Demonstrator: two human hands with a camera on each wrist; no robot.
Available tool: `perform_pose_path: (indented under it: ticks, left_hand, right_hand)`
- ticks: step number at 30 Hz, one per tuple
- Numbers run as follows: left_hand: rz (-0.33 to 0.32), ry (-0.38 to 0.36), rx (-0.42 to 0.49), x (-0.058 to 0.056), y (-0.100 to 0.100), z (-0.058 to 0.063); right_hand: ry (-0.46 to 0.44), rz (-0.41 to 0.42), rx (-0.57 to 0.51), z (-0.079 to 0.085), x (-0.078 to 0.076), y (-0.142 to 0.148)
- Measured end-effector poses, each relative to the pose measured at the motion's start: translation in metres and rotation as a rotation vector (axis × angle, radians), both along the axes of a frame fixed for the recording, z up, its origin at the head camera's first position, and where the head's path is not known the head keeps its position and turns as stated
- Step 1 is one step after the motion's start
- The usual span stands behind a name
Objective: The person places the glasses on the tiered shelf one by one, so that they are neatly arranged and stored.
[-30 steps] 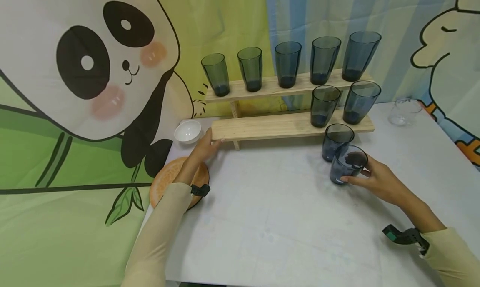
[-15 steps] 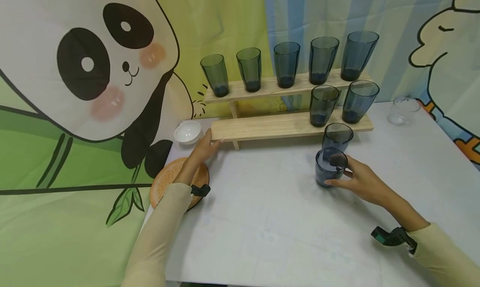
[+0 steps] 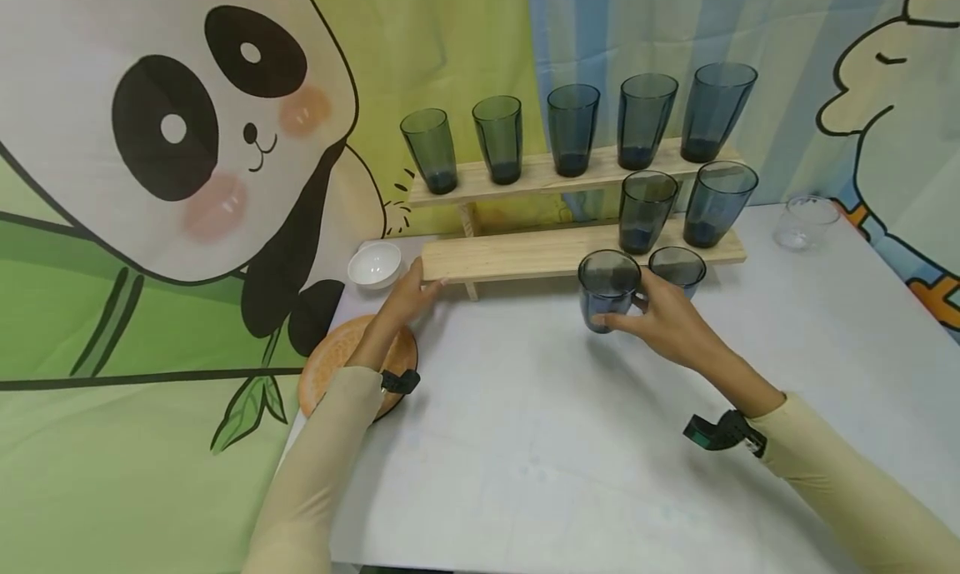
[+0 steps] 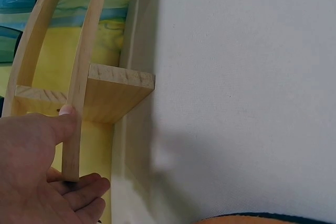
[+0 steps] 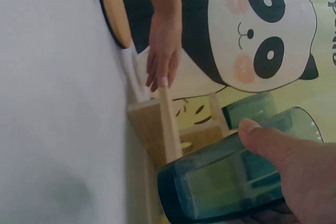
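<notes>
My right hand (image 3: 672, 321) grips a blue-grey glass tumbler (image 3: 602, 287), thumb on its near side. The tumbler is above the table, in front of the lower board; in the right wrist view, this glass (image 5: 220, 177) has a thick dark base. My left hand (image 3: 405, 301) holds the left end of the two-tier wooden shelf's lower board (image 3: 510, 257); in the left wrist view, thumb and fingers lie on opposite sides of the board (image 4: 84, 66). Two tumblers (image 3: 647, 216) stand at that board's right end. Another glass (image 3: 678, 266) stands on the table, partly behind my right hand.
Several matching tumblers (image 3: 573, 132) line the upper board (image 3: 536, 168). A white bowl (image 3: 375, 266) sits left of the shelf, and a round orange-patterned item (image 3: 330, 361) lies beneath my left forearm. At the right, a clear glass vessel (image 3: 806, 224) stands on the white-covered table (image 3: 540, 457).
My right hand has carried the tumbler left, then up toward the lower board, past the glass on the table. My left hand has stayed on the board's end.
</notes>
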State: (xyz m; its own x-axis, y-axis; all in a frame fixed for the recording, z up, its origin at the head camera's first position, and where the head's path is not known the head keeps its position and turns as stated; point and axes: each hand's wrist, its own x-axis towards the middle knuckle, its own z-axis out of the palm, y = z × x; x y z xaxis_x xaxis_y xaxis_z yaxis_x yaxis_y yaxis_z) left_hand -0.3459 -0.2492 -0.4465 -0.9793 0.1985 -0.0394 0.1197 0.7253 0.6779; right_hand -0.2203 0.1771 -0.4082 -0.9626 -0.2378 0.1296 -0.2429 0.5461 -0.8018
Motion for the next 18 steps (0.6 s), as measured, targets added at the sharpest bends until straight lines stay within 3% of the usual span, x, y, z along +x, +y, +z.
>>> perform_pose_path:
  ticks: [7, 18]
  left_hand:
    - [-0.005, -0.001, 0.015, 0.000, 0.001, 0.000]
    - [-0.004, -0.003, 0.018, 0.001, 0.000, 0.001]
  right_hand:
    - [-0.007, -0.105, 0.011, 0.022, -0.030, -0.022]
    - [-0.015, -0.210, -0.017, 0.024, -0.074, -0.043]
